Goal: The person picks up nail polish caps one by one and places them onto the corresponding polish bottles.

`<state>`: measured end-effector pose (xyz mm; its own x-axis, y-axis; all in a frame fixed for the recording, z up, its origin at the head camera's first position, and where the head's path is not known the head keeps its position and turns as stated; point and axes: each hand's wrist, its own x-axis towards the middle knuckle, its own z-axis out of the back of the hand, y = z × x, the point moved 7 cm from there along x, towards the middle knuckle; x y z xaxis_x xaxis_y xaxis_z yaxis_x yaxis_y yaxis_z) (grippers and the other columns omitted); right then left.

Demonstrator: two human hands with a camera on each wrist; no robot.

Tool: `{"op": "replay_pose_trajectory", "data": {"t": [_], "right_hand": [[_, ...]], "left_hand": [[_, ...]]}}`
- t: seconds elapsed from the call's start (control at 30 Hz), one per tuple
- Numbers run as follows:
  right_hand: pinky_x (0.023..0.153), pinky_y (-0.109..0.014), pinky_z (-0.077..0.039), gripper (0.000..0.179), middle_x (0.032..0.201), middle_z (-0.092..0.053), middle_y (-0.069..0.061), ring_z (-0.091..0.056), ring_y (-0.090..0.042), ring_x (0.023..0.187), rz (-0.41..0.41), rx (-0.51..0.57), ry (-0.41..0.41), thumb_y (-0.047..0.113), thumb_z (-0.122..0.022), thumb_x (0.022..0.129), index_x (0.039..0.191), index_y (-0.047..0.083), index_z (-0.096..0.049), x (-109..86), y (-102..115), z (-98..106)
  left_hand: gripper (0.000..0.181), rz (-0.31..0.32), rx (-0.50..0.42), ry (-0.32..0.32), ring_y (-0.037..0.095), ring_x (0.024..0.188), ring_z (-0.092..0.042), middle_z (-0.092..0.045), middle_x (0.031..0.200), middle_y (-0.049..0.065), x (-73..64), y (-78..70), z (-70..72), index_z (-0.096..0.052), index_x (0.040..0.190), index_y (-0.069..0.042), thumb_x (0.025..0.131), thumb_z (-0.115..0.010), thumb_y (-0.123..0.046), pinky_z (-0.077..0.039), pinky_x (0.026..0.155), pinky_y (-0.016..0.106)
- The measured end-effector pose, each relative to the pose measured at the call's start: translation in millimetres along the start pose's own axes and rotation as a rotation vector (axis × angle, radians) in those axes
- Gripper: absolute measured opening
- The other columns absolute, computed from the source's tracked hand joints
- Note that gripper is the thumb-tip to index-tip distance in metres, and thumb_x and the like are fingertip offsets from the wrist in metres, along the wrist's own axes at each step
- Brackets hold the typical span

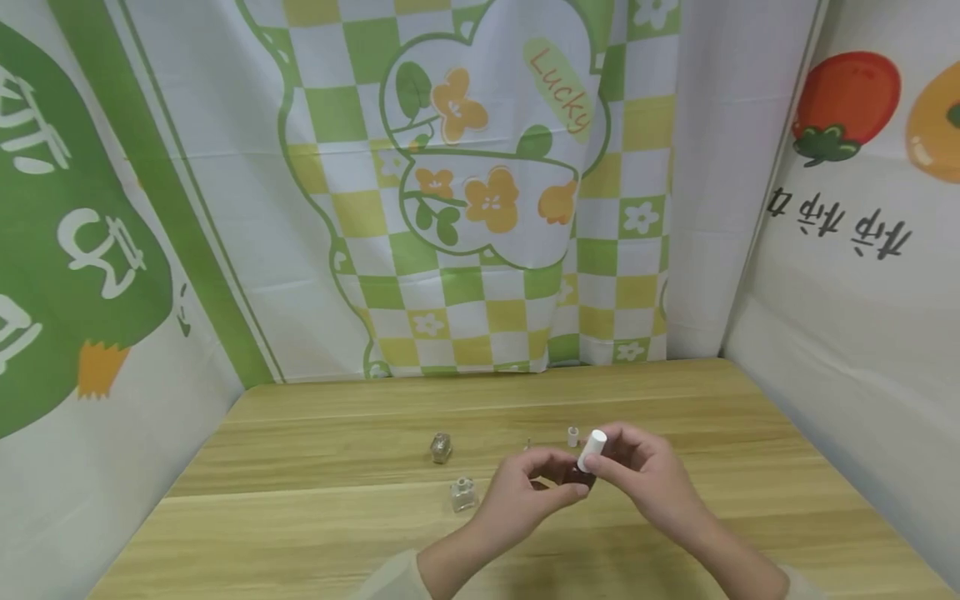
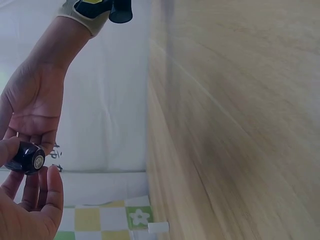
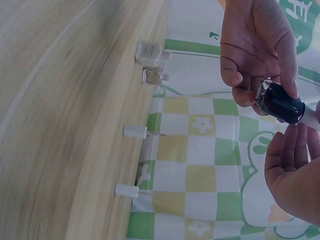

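A dark nail polish bottle with a white cap is held tilted above the table, between both hands. My left hand grips the dark glass body, thumb on the near side. With thumb and fingers, my right hand pinches the white cap. The left wrist view shows the bottle's base with a round sticker. From the right wrist view, the dark body lies along the left hand's fingers, and the cap's far end is hidden by the right hand.
Left of the hands stand a clear open bottle and a glittery open bottle. Two white brush caps stand on the wooden table, brushes upward. Patterned cloth hangs behind and at both sides.
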<state>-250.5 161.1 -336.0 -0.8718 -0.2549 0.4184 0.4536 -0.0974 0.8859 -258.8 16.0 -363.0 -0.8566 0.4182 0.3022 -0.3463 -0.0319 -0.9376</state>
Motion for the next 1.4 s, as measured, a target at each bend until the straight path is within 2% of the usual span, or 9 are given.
{"op": "replay_pose_trajectory", "data": {"t": [0.23, 0.33, 0.57, 0.8, 0.9, 1.07, 1.4], "right_hand": [[0.068, -0.028, -0.055, 0.012, 0.084, -0.064, -0.003, -0.062, -0.015, 0.076, 0.017, -0.060, -0.082, 0.001, -0.068, 0.089, 0.099, -0.002, -0.062, -1.1, 0.2, 14.9], [0.067, -0.026, -0.054, 0.012, 0.084, -0.064, -0.005, -0.062, -0.015, 0.075, 0.033, -0.090, -0.114, 0.001, -0.068, 0.089, 0.100, -0.002, -0.063, -1.7, 1.4, 21.3], [0.070, -0.026, -0.055, 0.014, 0.086, -0.065, 0.001, -0.064, -0.014, 0.077, 0.011, -0.129, -0.177, -0.001, -0.069, 0.088, 0.101, -0.003, -0.063, -2.9, -4.3, 37.0], [0.071, -0.026, -0.055, 0.014, 0.087, -0.066, -0.005, -0.065, -0.015, 0.078, -0.013, -0.176, -0.201, 0.006, -0.069, 0.090, 0.100, -0.002, -0.063, -4.0, -16.2, 52.6], [0.072, -0.025, -0.055, 0.015, 0.088, -0.066, -0.008, -0.065, -0.014, 0.079, -0.011, -0.202, -0.215, 0.008, -0.069, 0.090, 0.100, -0.002, -0.064, -4.7, -19.6, 58.8], [0.073, -0.022, -0.054, 0.015, 0.086, -0.065, -0.005, -0.064, -0.011, 0.080, -0.013, -0.224, -0.247, 0.006, -0.069, 0.090, 0.100, -0.004, -0.064, -3.2, -26.5, 69.0], [0.075, -0.024, -0.054, 0.022, 0.091, -0.065, -0.006, -0.063, -0.011, 0.084, -0.089, -0.223, -0.218, 0.013, -0.068, 0.092, 0.105, -0.004, -0.062, 1.0, -52.3, 90.2]], "left_hand": [[0.020, 0.007, -0.006, -0.031, 0.009, 0.087, -0.064, -0.070, 0.093, -0.005, 11.8, 2.8, -8.4, -0.073, 0.102, -0.010, 0.083, -0.078, -0.016, -0.054, 0.072, 0.026], [0.021, 0.005, -0.008, -0.025, 0.009, 0.084, -0.064, -0.070, 0.092, -0.005, 18.1, 4.9, -13.7, -0.073, 0.102, -0.010, 0.083, -0.078, -0.016, -0.054, 0.071, 0.026], [0.020, 0.015, 0.012, -0.013, 0.007, 0.081, -0.062, -0.070, 0.089, -0.007, 33.2, 9.4, -26.3, -0.073, 0.101, -0.010, 0.082, -0.078, -0.016, -0.054, 0.068, 0.023], [0.021, 0.024, 0.056, -0.014, 0.005, 0.083, -0.061, -0.068, 0.089, -0.010, 46.7, 14.9, -37.1, -0.073, 0.101, -0.011, 0.082, -0.079, -0.016, -0.052, 0.071, 0.022], [0.021, 0.027, 0.052, -0.017, 0.004, 0.081, -0.062, -0.069, 0.088, -0.008, 52.4, 16.8, -42.9, -0.074, 0.100, -0.009, 0.081, -0.080, -0.013, -0.052, 0.071, 0.022], [0.019, 0.058, 0.029, -0.020, 0.004, 0.077, -0.063, -0.071, 0.086, -0.006, 64.6, 23.7, -52.3, -0.074, 0.098, -0.008, 0.080, -0.080, -0.009, -0.053, 0.068, 0.020], [0.016, 0.104, 0.104, -0.066, 0.002, 0.072, -0.063, -0.070, 0.080, -0.009, 86.9, 42.1, -67.5, -0.075, 0.093, -0.009, 0.078, -0.082, -0.009, -0.052, 0.063, 0.019]]}}
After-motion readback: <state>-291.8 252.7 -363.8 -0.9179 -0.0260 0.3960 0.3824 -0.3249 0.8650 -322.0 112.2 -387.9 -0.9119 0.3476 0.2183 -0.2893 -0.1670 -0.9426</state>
